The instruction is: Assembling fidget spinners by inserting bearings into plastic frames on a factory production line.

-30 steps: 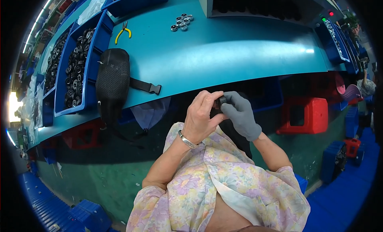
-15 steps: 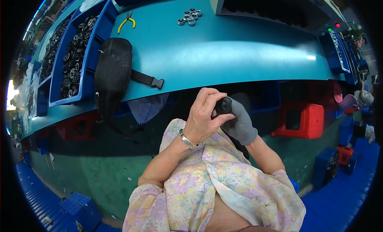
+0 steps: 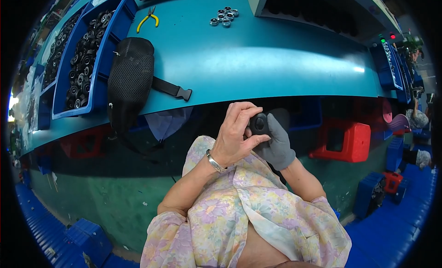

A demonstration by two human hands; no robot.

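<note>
My bare left hand [image 3: 234,132], with a silver bracelet at the wrist, pinches a small black rounded part [image 3: 261,124] between thumb and fingers. This part has a raised round middle on the side that shows; I cannot tell its exact kind. My right hand [image 3: 279,146] wears a grey glove and closes on the same part from the other side, its fingers partly hidden. Both hands are held over my lap, just in front of the table edge.
On the teal table [image 3: 276,65] lie a black mesh waist bag [image 3: 132,70], yellow-handled pliers [image 3: 148,20] and several metal-rimmed rollers [image 3: 224,16]. A blue bin [image 3: 94,90] with black wheels stands at left. A red stool [image 3: 358,141] is under the table.
The black part has turned in my hands, so its raised round middle now shows more fully. Both hands stay in nearly the same place.
</note>
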